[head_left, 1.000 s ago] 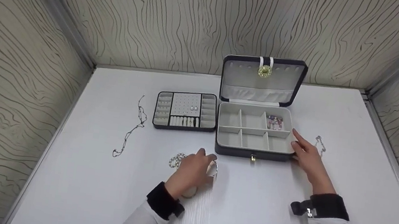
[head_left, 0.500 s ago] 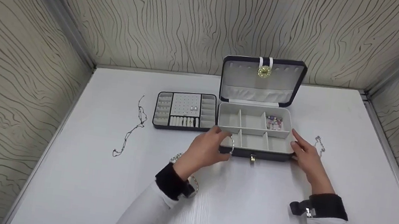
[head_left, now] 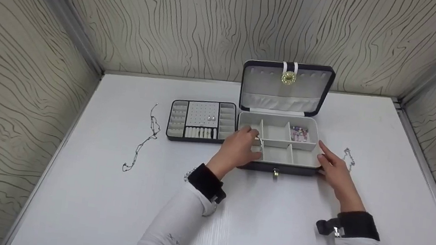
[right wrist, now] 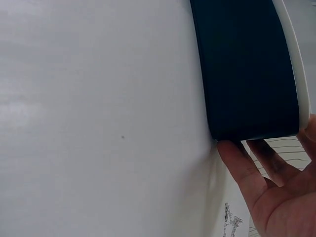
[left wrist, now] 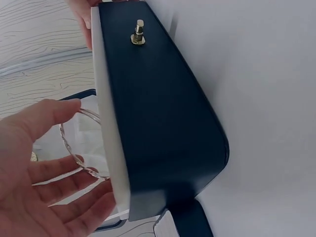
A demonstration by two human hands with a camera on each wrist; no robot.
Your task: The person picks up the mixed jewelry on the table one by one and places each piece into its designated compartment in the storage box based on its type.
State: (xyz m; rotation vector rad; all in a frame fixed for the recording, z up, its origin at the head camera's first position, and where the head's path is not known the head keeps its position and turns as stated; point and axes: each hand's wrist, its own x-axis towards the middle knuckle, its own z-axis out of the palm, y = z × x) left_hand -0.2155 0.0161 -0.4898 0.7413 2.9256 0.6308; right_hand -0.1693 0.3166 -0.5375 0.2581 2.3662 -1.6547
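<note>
My left hand (head_left: 237, 149) reaches over the front left compartment of the open navy jewelry box (head_left: 299, 171). Between thumb and fingers it holds a thin, twisted bangle (left wrist: 66, 140), its far side hidden behind the box rim in the left wrist view. My right hand (head_left: 336, 174) rests against the box's right side, fingers extended along the wall; the right wrist view has its fingertips at the box's end. Pink and purple beads (head_left: 299, 134) fill part of the back right compartment. A gold clasp (head_left: 276, 173) sticks out at the front.
Left of the box lies a navy-edged tray (head_left: 176, 137) with pearl-like earrings (head_left: 211, 118). A long chain necklace (head_left: 139, 148) stretches across the table's left side. A short chain (head_left: 350, 156) lies on the right. Pearly beads (head_left: 188, 174) and another bangle (head_left: 211, 211) peek out by my left wrist.
My left hand has lifted the bangle off the table and carried it forward and right, over the front left compartment. The right hand has stayed at the box's side.
</note>
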